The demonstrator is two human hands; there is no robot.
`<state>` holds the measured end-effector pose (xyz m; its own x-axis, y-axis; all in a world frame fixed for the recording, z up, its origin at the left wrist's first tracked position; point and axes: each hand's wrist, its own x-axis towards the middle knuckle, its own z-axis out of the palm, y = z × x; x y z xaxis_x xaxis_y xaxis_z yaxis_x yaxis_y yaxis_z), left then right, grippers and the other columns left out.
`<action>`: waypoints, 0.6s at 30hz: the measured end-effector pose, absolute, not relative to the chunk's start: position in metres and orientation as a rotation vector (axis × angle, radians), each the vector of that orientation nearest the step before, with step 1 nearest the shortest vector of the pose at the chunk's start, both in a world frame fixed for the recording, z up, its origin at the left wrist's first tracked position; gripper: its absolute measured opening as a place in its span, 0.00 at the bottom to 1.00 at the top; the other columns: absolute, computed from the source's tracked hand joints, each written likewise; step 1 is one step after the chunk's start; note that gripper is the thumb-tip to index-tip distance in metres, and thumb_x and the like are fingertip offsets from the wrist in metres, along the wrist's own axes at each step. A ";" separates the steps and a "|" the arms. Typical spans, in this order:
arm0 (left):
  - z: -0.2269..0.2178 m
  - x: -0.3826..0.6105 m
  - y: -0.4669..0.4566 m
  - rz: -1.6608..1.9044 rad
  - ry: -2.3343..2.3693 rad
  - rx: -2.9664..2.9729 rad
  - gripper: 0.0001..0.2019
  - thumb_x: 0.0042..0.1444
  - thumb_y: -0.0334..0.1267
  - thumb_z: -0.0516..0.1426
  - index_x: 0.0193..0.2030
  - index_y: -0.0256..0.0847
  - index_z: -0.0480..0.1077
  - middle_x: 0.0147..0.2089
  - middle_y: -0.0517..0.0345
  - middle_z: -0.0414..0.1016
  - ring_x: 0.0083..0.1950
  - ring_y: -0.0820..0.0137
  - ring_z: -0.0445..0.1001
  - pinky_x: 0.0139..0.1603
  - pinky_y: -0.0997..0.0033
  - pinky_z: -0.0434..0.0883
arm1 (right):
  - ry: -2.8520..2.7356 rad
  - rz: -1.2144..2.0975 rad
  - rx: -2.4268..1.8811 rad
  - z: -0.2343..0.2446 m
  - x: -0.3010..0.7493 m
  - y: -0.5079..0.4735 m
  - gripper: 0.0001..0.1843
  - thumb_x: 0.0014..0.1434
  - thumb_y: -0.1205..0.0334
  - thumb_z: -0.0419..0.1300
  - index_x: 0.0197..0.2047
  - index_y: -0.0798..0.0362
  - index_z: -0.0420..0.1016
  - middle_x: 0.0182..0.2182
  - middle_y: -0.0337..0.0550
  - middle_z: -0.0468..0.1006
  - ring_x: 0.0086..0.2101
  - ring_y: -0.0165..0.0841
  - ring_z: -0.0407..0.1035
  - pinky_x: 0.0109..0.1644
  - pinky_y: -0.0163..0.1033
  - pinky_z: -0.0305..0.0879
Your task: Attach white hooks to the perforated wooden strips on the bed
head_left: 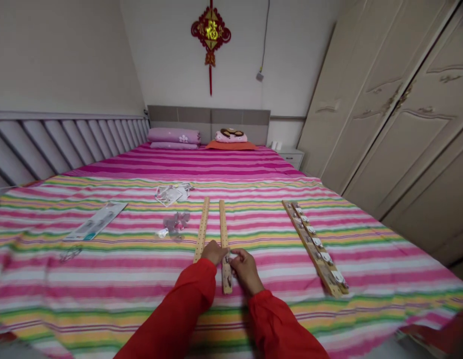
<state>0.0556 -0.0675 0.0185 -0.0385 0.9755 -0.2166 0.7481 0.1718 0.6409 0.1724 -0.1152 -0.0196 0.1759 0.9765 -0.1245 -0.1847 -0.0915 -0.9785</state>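
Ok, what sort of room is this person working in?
Looks like a home bedroom: a large bed with a striped cover, pillows against the headboard, and a tall wardrobe beside it.

3 wood strips [224,234] w/ holes, 2 hands [246,269], 1 bed [104,279]

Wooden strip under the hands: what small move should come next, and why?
Probably press the small metal hook at your right hand onto the wooden strip: your left hand lies against it, its far length shows bare holes, and the strip on the right carries a full row of hooks.
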 end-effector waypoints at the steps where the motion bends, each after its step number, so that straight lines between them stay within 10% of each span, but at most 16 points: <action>1: 0.018 0.056 -0.067 0.478 1.835 1.626 0.12 0.47 0.46 0.59 0.27 0.39 0.64 0.28 0.52 0.73 0.32 0.65 0.73 0.27 0.71 0.58 | -0.890 1.230 -1.244 -0.020 0.173 -0.114 0.17 0.36 0.58 0.64 0.31 0.54 0.69 0.09 0.25 0.62 0.11 0.26 0.57 0.14 0.31 0.51; 9: 0.018 0.057 -0.068 0.503 1.854 1.581 0.13 0.46 0.47 0.60 0.26 0.39 0.66 0.28 0.48 0.75 0.34 0.61 0.75 0.28 0.69 0.61 | -0.937 1.291 -1.200 -0.020 0.175 -0.111 0.34 0.36 0.59 0.64 0.49 0.63 0.71 0.08 0.24 0.61 0.10 0.27 0.55 0.13 0.32 0.50; 18: 0.016 0.060 -0.072 0.548 1.855 1.531 0.11 0.53 0.41 0.57 0.37 0.34 0.68 0.40 0.40 0.77 0.42 0.59 0.76 0.34 0.68 0.65 | -1.031 1.376 -1.243 -0.022 0.180 -0.104 0.32 0.38 0.63 0.61 0.51 0.62 0.74 0.07 0.26 0.63 0.09 0.27 0.57 0.13 0.31 0.52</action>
<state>0.0600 -0.0721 0.0156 -0.0950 0.9699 -0.2241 0.6928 0.2261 0.6848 0.1797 -0.1040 -0.0223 -0.0009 0.9863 -0.1651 -0.1188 -0.1641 -0.9793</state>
